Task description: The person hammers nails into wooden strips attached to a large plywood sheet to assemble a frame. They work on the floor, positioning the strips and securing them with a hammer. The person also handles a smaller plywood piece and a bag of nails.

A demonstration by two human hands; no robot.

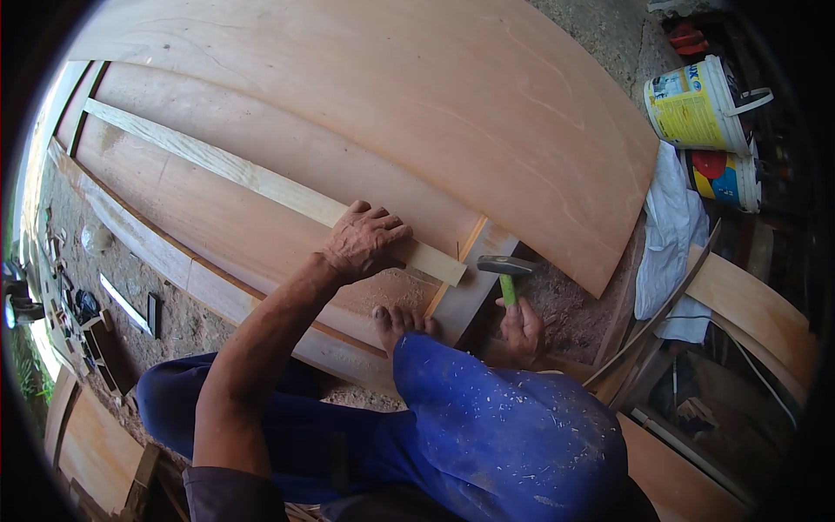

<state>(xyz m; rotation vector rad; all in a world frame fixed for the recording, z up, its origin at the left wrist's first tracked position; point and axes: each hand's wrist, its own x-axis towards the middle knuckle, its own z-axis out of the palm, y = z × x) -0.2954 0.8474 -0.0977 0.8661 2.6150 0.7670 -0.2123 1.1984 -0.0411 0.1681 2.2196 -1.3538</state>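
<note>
A long pale wooden slat [217,163] runs slantwise over a reddish plywood panel [148,174]. Near the slat's right end, my left hand [364,239] presses down with its fingers curled over the far edge, closed on it. A thin nail [457,250] stands upright at that end. My right hand [522,332] is closed round the green handle of a hammer [507,265], whose metal head is just right of the slat's end, apart from the nail. My bare toes [402,322] rest on the panel close to my left hand.
A large plywood sheet [452,96] covers the far side. White buckets [696,109] and a white plastic sack [665,252] lie to the right. Curved wooden pieces [757,317] stand at the right edge; loose tools and scraps [96,331] lie on the ground at left.
</note>
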